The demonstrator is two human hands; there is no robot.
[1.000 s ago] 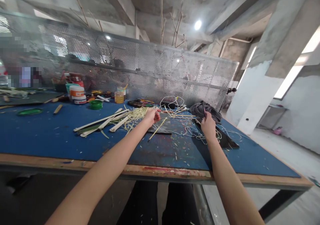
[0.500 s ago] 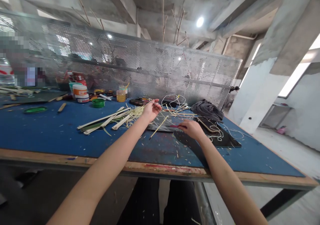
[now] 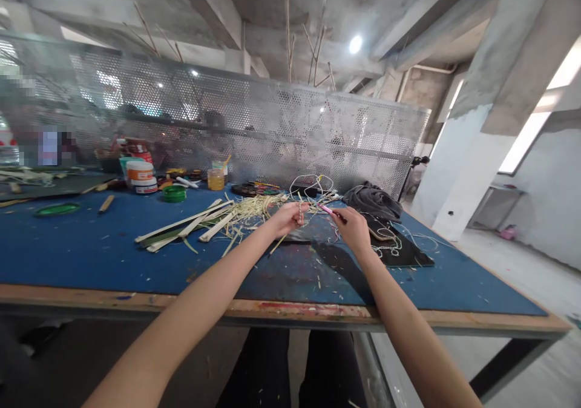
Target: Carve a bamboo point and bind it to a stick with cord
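My left hand (image 3: 289,217) is raised over the middle of the blue-topped table, its fingers closed on a thin, pale twisted cord (image 3: 300,212). To the right, my right hand (image 3: 353,227) grips a slim pink pen-like tool (image 3: 325,209); its exact kind is too small to make out. The tool's tip points toward the left hand, with a small gap between the hands. Below them lies a dark board (image 3: 297,236), partly hidden by the left hand. A thin yellowish strip (image 3: 278,244) sticks out from under that hand.
Pale split strips (image 3: 190,223) and a heap of shavings (image 3: 254,205) lie left of the hands. Paint jars (image 3: 144,177) and a yellow jar (image 3: 216,179) stand farther back. A grey cloth (image 3: 372,199) and a black mat (image 3: 408,250) with cord lie right. A perforated metal screen (image 3: 263,129) rises behind.
My right hand has lifted the pink tool up and away from the board. My left hand has moved slightly right and down with the cord, so the hands are closer together.
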